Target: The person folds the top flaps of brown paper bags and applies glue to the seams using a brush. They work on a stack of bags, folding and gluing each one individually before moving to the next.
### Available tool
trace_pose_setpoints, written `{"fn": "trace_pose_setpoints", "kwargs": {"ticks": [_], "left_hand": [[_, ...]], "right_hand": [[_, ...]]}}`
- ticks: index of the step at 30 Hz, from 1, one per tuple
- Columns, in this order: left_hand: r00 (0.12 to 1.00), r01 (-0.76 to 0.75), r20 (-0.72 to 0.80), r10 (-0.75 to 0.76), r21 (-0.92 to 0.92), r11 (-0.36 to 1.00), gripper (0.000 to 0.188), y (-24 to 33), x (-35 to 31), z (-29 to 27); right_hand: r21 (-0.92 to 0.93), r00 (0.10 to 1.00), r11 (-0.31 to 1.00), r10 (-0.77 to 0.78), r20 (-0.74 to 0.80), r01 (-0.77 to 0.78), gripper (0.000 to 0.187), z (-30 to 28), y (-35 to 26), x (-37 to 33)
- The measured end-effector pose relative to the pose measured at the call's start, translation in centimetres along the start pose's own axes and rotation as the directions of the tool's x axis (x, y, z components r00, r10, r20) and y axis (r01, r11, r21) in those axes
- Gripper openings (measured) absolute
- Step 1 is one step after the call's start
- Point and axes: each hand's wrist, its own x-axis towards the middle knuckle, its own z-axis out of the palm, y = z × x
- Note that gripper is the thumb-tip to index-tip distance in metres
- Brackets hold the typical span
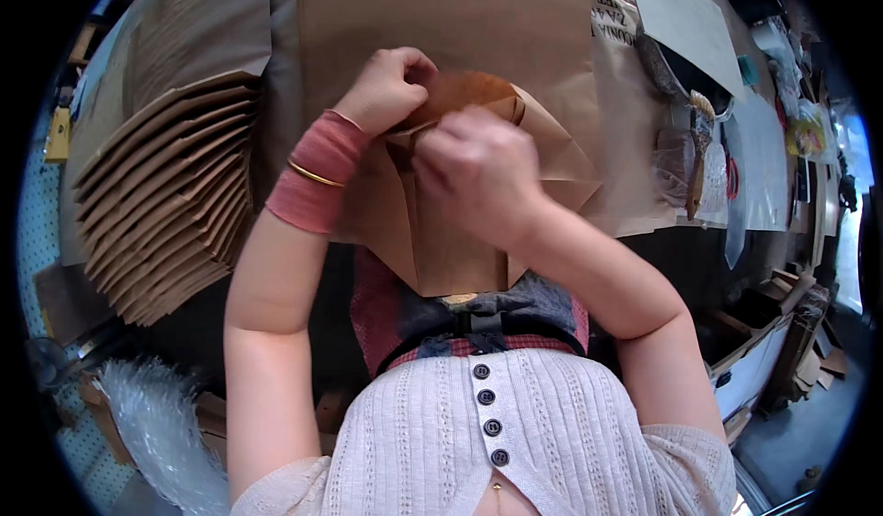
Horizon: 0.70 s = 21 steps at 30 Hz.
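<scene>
A brown kraft paper bag (pixel 460 249) lies in front of me, its folded bottom end spread into angled flaps, with an orange-brown rounded patch (pixel 474 86) at the far side. My left hand (pixel 391 88), below a pink wrist wrap and a gold bangle, has its fingers curled closed at the bag's far left edge. Over the middle of the folds is my right hand (pixel 483 171), bent inward and smeared by motion. Its fingertips cannot be made out. The near end of the bag reaches my waist.
A fanned stack of folded paper bags (pixel 175 194) lies at left. Flat brown paper (pixel 441 19) covers the table ahead. On the right are a brush (pixel 701 139), red-handled scissors (pixel 732 177) and a grey board (pixel 685 19) over a dark container. Clear plastic wrap (pixel 161 424) sits lower left.
</scene>
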Motion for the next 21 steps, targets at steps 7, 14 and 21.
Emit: {"fn": "trace_pose_setpoints", "kwargs": {"ticks": [7, 14, 21], "left_hand": [[0.993, -0.11, -0.026, 0.113, 0.085, 0.99, 0.024, -0.8, 1.4, -1.0], [0.714, -0.423, 0.219, 0.665, 0.891, 0.161, 0.008, 3.7, -2.5, 2.9], [0.917, -0.332, 0.384, -0.108, 0.884, 0.33, 0.014, 5.4, -6.8, 6.5]], "right_hand": [[-0.051, 0.69, 0.973, -0.121, 0.714, 0.224, 0.019, -4.1, 5.6, 3.1], [-0.407, 0.418, 0.875, 0.277, 0.865, 0.263, 0.027, -5.8, 1.4, 1.2], [-0.176, 0.075, 0.931, 0.16, 0.984, 0.319, 0.034, -0.3, 4.2, 4.9]]}}
